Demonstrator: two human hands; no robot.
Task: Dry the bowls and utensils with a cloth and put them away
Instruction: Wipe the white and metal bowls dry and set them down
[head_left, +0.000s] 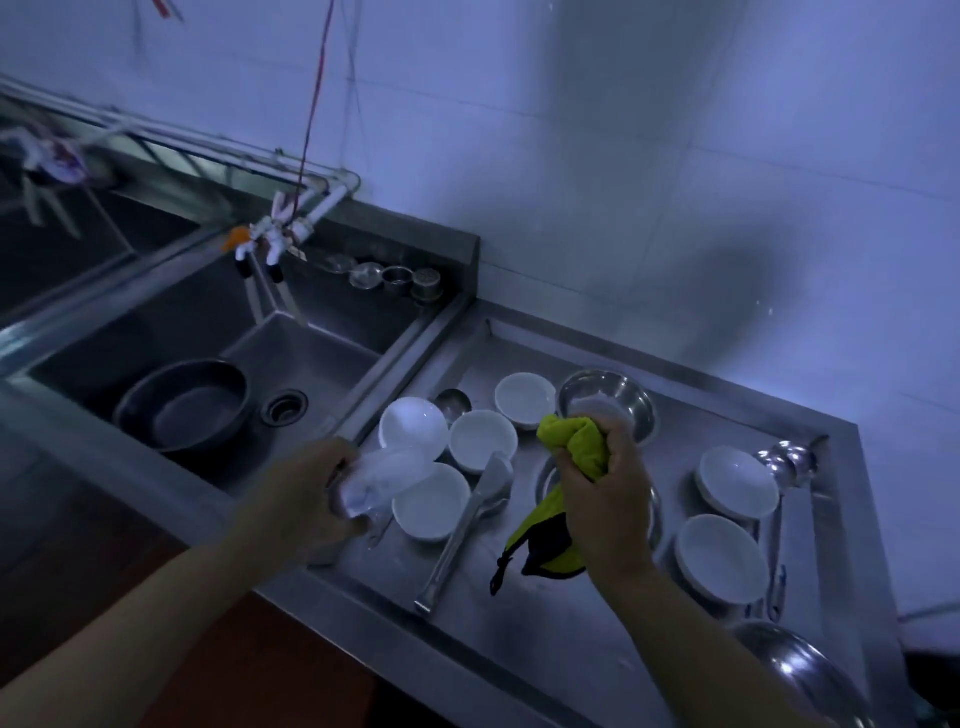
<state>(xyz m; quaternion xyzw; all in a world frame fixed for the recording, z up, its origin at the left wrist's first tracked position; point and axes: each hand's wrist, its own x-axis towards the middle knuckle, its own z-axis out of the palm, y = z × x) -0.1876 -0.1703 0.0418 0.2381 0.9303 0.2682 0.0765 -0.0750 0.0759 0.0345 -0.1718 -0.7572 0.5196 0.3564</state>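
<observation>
Head view: your right hand has its fingers bunched round the yellow cloth; your left hand grips a blurred clear bowl at nine o'clock of the cloth. Wet, it could slip onto the white bowls on the worktop.

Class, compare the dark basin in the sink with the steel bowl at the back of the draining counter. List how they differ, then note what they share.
The dark basin sits down inside the sink; the steel bowl stands on the draining counter.
The basin looks dull and nearly black; the steel bowl is bright and reflective.
The basin stands clear of both hands; the steel bowl is partly hidden by the right hand gripping the yellow-green cloth.
Both are round and upright, mouths facing up.
</observation>
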